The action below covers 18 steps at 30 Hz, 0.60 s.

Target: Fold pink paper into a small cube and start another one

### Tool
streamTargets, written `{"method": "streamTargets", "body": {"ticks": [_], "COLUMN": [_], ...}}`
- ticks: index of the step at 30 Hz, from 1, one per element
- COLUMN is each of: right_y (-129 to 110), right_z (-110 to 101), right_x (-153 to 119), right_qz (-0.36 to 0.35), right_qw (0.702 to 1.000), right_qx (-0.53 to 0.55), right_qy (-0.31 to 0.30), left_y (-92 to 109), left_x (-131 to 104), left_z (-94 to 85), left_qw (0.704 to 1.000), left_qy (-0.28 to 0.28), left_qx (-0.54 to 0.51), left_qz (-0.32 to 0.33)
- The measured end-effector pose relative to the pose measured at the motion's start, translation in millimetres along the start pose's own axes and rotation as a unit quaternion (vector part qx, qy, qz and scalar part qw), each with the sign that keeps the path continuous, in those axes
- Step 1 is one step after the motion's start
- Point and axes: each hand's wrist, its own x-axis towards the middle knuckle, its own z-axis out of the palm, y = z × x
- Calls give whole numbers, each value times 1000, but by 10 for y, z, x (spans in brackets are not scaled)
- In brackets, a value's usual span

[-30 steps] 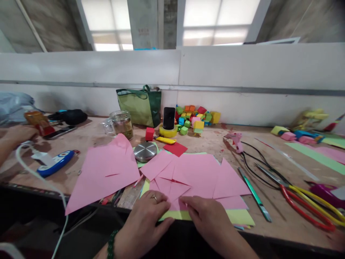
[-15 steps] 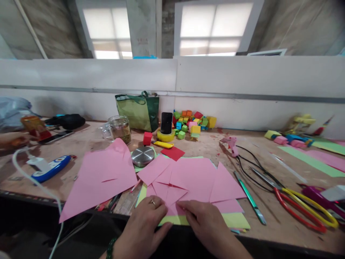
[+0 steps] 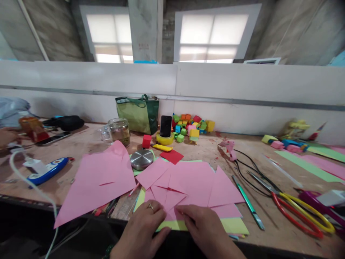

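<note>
Touching creased but seemingly not-yet-flattened pink paper [image 3: 174, 199] at lower centre with thumb-spread left hand [image 3: 142, 227] and right hand [image 3: 201, 223] of unclear grip.

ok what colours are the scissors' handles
One red handle and one yellow handle, shown best in the head view.

Left grip [image 3: 144, 226] and right grip [image 3: 201, 225] on pink paper [image 3: 167, 197], metal disc [image 3: 142, 159] beyond, scissors [image 3: 280, 194] at right

1 head view, facing forward, angled down; table [image 3: 201, 153] near
</note>
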Motion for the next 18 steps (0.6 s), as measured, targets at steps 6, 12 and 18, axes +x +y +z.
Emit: {"method": "streamTargets", "body": {"ticks": [6,12,18], "right_y": [-16,-13,-21], "right_z": [-12,-8,-13], "right_x": [7,-11,-2], "right_qz": [6,3,5], "right_qw": [1000,1000,1000], "right_qx": [1,2,5], "right_qy": [1,2,0], "left_y": [-5,-1,-28], "left_x": [5,-2,-2], "left_z": [5,-11,28], "left_qw": [1000,1000,1000], "left_qy": [-2,4,19], "left_qx": [5,0,6], "left_qz": [-6,3,14]}}
